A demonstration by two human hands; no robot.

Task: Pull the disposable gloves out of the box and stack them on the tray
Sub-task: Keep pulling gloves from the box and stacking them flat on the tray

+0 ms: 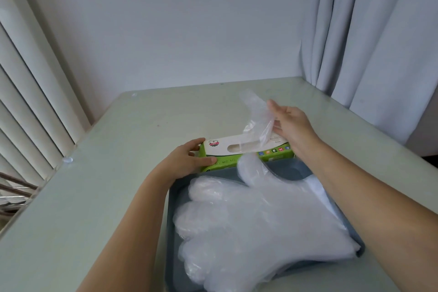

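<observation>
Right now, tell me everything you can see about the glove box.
The glove box is a cardboard carton, green sides, white top with a red logo and an oval slot. It lies on the table just beyond the far rim of the tray. The left hand grips its left end; a clear glove rises from the slot, pinched by the right hand.

Green-and-white box, clear gloves, seemingly grey-blue tray, pale-green table.

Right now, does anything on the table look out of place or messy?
Only slightly: the thumb of the stack laps over the far rim of the tray, up to the box. Otherwise nothing stands out; the left hand holds the box and the right hand pinches a glove coming out of it.
</observation>
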